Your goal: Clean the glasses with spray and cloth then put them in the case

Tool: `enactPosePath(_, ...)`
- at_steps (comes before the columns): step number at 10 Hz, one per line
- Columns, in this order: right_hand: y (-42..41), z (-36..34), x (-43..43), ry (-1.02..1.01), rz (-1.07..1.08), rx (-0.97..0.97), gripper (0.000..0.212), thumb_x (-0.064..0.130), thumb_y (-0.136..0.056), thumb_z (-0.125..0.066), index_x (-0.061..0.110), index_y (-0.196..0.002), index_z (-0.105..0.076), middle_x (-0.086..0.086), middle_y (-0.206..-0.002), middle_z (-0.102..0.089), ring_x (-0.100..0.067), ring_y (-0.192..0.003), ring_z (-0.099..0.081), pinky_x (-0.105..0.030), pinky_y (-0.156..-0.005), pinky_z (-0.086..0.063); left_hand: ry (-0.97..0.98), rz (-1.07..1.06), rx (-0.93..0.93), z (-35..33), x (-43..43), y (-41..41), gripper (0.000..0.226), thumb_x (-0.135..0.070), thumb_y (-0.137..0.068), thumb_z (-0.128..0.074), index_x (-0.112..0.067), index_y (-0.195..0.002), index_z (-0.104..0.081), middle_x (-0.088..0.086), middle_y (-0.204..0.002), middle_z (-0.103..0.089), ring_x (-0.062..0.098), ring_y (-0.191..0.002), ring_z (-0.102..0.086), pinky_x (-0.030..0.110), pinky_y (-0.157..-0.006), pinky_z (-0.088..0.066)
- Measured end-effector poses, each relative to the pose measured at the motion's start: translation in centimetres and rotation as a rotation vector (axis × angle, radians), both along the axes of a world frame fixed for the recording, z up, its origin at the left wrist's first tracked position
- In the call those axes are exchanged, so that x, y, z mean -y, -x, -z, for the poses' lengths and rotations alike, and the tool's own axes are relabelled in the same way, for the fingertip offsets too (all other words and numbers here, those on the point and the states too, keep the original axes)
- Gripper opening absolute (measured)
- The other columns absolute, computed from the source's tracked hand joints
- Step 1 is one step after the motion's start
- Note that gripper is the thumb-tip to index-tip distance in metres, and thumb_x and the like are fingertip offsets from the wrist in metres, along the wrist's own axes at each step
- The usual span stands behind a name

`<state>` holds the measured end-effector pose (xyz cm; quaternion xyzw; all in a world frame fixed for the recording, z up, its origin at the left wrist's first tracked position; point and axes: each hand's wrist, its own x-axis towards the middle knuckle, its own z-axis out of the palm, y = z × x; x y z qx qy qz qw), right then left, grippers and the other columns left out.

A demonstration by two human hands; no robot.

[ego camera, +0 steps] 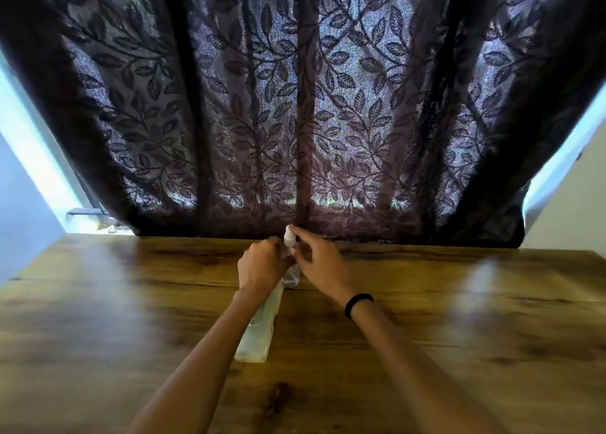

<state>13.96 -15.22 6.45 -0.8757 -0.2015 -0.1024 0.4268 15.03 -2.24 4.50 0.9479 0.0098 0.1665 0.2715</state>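
A small clear spray bottle (pixel 291 274) with a white head stands upright at the far middle of the wooden table (pixel 426 318). My right hand (pixel 319 264) pinches its neck, with the forefinger on top of the white head. My left hand (pixel 262 266) is curled just left of the nozzle, round something clear and faint that looks like the glasses (pixel 284 253); the hand hides most of it. A pale translucent case (pixel 259 332) lies lengthwise on the table under my left wrist and forearm. No cloth is in view.
A dark curtain with a leaf pattern (pixel 295 105) hangs right behind the table's far edge. Bright window strips show on both sides. A black band (pixel 358 303) is on my right wrist.
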Motion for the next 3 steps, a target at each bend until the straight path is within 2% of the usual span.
enactPosePath(2, 0.22, -0.09, 0.16, 0.004, -0.009, -0.013, 0.048, 0.014, -0.090, -0.055, 0.018, -0.135, -0.041, -0.002, -0.141, -0.047, -0.014, -0.128, -0.042, -0.016, -0.100, -0.029, -0.040, 0.019, 0.001, 0.17, -0.17, 0.13, 0.030, -0.044, -0.078, -0.062, -0.017, -0.091, -0.061, 0.011, -0.087, -0.069, 0.036, -0.083, -0.063, 0.032, -0.059, -0.041)
enactPosePath(3, 0.06, -0.32, 0.49, -0.020, 0.012, 0.008, 0.048, 0.015, -0.090, -0.055, 0.020, -0.135, -0.040, -0.002, -0.141, -0.047, -0.015, -0.127, -0.043, -0.016, -0.098, -0.028, -0.029, 0.046, 0.030, -0.53, -0.46, -0.09, 0.036, -0.048, -0.075, -0.064, -0.023, -0.100, -0.060, 0.008, -0.092, -0.070, 0.032, -0.086, -0.064, 0.034, -0.062, -0.049)
